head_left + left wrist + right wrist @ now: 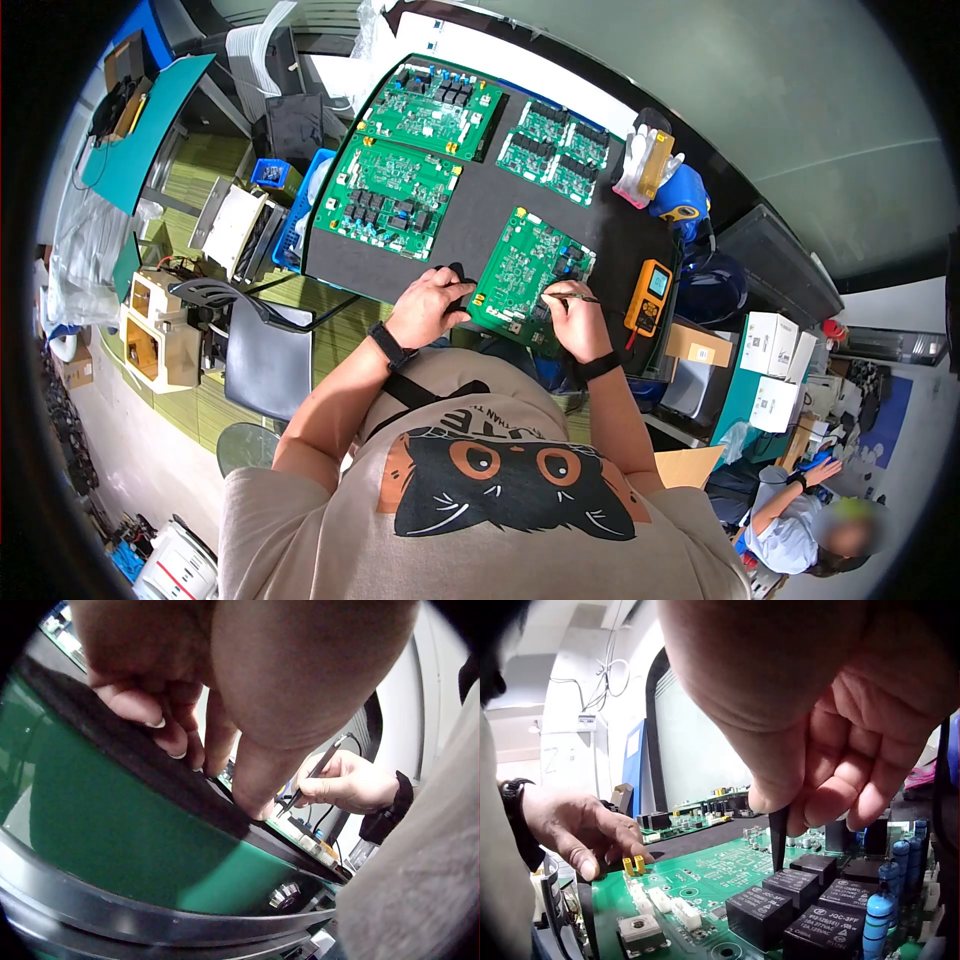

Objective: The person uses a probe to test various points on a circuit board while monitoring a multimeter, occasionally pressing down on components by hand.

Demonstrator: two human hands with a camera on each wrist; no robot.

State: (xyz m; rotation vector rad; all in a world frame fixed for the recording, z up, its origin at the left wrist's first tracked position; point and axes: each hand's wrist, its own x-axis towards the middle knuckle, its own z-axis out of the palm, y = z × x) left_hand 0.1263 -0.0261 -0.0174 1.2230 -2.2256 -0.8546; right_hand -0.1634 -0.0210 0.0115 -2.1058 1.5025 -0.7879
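Observation:
A green circuit board lies at the front of the dark mat, close to the person's body. The left hand rests at the board's left edge; in the left wrist view its thumb and fingertips reach down to the edge and the mat. Black tweezers are pinched between thumb and fingers of the right hand, over the board's right part. In the right wrist view the tweezers point down beside black relays, near blue cylindrical components. White connectors stand nearer the left hand.
Two larger circuit boards lie on the mat's left. Behind is a panel of small boards. To the right are a yellow handheld meter and a blue device. Another person is at lower right.

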